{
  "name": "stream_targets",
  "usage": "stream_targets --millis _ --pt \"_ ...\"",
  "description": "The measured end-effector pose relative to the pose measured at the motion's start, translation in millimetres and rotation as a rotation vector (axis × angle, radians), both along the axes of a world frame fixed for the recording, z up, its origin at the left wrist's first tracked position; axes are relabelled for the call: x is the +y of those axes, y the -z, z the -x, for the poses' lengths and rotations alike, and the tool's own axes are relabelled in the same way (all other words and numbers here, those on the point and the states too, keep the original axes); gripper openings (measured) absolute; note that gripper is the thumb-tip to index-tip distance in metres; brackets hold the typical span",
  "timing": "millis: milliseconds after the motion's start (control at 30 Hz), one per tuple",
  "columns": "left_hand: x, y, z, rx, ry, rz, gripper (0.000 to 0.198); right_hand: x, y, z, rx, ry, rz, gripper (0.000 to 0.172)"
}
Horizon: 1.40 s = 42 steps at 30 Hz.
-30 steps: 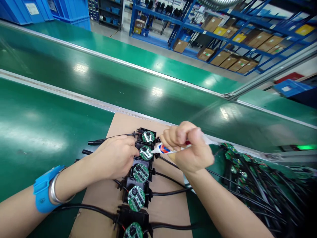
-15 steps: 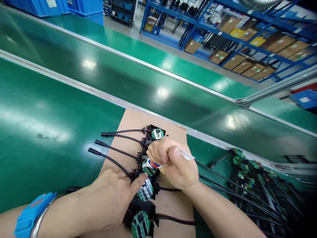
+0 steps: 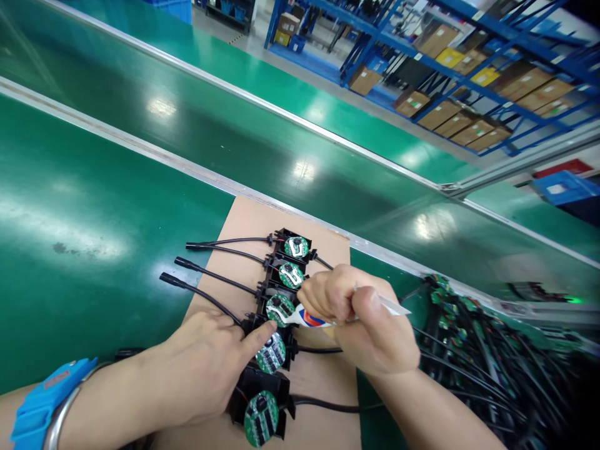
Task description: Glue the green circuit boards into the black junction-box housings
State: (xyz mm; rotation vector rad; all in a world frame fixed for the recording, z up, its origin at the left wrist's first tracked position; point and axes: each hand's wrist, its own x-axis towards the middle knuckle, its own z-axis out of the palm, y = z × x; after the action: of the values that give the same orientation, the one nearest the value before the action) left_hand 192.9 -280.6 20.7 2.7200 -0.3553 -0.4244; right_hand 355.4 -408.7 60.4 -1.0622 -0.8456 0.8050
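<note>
Several black housings, each with a round green circuit board [image 3: 280, 308] and black cables, lie in a row on a brown cardboard sheet [image 3: 253, 225]. My right hand [image 3: 370, 328] is closed around a white glue tube [image 3: 312, 318] with red and blue print; its nozzle touches the third board from the far end. My left hand [image 3: 210, 369] rests on the row, its forefinger stretched out and pressing beside the fourth board [image 3: 270, 354]. A blue wrist strap [image 3: 44, 394] and a metal bangle sit on my left wrist.
The cardboard lies on a green work surface [image 3: 84, 206] next to a green conveyor belt [image 3: 262, 150] with metal rails. A heap of cabled boards [image 3: 473, 350] lies at the right. Blue shelves with cardboard boxes [image 3: 469, 119] stand behind.
Over the last second the tube's nozzle went from the second board to the third, and my left hand slid nearer along the row to the fourth unit. The view shifted slightly.
</note>
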Motion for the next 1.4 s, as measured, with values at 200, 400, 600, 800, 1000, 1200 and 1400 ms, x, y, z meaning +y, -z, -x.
stream_targets --millis 200,400,600,800,1000,1200,1400 --pt "0.9 -1.7 -1.3 0.007 0.017 -0.005 0.073 1.3 1.1 -8.1 0.002 0.028 -0.056 0.035" --pt "-0.4 1.6 1.0 -0.006 0.019 -0.028 0.074 11.6 6.9 -9.1 -0.002 0.016 -0.078 0.037" --pt "2.4 -2.3 -0.3 0.008 -0.006 0.005 0.071 7.5 6.1 -12.7 -0.065 0.038 -0.040 0.039" --pt "0.5 -17.7 13.7 -0.109 0.070 0.102 0.043 -13.8 -15.9 11.3 -0.011 0.087 -0.053 0.039" --pt "-4.3 -15.6 21.6 -0.179 0.076 0.051 0.035 -10.0 -6.0 44.9 0.024 0.019 -0.079 0.040" --pt "-3.3 -14.9 21.2 -0.170 0.096 0.052 0.037 -6.1 3.4 49.6 -0.024 0.052 -0.072 0.040" --pt "-3.8 -12.0 22.8 -0.167 0.084 0.066 0.037 -20.1 -2.8 49.7 -0.047 0.055 0.021 0.043"
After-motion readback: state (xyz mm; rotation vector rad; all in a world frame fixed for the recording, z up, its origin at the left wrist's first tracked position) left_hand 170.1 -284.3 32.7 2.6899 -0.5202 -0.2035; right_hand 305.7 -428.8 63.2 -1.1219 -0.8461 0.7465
